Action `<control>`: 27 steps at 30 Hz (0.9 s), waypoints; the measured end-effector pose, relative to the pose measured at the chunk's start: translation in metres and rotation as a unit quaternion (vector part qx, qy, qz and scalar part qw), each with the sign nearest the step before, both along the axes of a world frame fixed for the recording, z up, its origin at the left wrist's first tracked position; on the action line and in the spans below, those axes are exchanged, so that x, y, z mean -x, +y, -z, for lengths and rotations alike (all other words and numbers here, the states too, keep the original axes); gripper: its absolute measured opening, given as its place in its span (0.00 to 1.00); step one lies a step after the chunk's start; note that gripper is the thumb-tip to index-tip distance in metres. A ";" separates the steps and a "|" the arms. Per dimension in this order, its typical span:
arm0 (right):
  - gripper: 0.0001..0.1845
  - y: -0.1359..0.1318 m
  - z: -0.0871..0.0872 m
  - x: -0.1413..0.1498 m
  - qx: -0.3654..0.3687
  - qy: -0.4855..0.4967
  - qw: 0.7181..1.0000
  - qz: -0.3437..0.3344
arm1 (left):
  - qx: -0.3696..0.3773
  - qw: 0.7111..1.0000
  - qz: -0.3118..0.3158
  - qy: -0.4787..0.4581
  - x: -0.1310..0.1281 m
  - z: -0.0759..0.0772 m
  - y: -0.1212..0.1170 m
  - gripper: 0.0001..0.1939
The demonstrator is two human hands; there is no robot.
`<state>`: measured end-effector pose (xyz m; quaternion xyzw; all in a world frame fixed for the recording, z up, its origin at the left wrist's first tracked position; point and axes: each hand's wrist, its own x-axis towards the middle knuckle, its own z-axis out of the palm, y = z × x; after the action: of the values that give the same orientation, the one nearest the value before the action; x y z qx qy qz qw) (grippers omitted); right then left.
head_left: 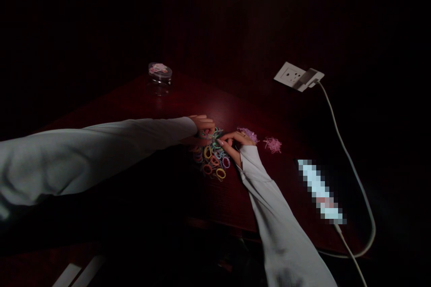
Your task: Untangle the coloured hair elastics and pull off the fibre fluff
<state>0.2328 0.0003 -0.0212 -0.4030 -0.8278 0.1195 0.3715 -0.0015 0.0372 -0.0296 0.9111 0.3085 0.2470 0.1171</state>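
Note:
A heap of small colourful hair ties point(215, 160) lies on the dark red table, with yellow, orange, purple and green loops among them. My left hand point(204, 124) is at the heap's far left side, its fingers curled down over the ties. From the right, my right hand point(233, 142) reaches to the top of the heap. Its thumb and index finger are pinched together near a green tie; what lies between the tips is too small to make out. Just beyond that hand sits a purple tangle of thin strands point(248, 135), and a pink tangle point(272, 145) lies farther right.
A clear lidded jar point(160, 78) stands at the back left. A charger is plugged into a wall socket point(290, 76) at the back right. Its white cable point(350, 157) loops down beside a phone point(319, 193) with a blurred-out lit screen. The surroundings are very dark.

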 end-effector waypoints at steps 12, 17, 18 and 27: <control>0.13 0.008 0.006 0.006 0.021 0.001 1.000 -0.001 | -0.013 1.000 -0.007 0.001 -0.001 0.001 -0.002 0.13; 0.12 -0.001 -0.001 0.006 0.035 0.039 0.999 0.015 | -0.016 1.000 -0.017 0.014 -0.001 -0.003 -0.004 0.13; 0.12 -0.001 -0.001 0.007 0.037 0.047 0.998 0.017 | -0.014 1.000 -0.017 0.017 -0.001 -0.004 -0.004 0.14; 0.11 -0.002 -0.001 0.006 0.038 0.091 0.995 0.031 | -0.012 1.000 0.001 0.000 0.001 -0.009 -0.006 0.22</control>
<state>0.2266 -0.0014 -0.0202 -0.4296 -0.7727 0.1751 0.4332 -0.0022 0.0313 -0.0206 0.9128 0.3046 0.2504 0.1062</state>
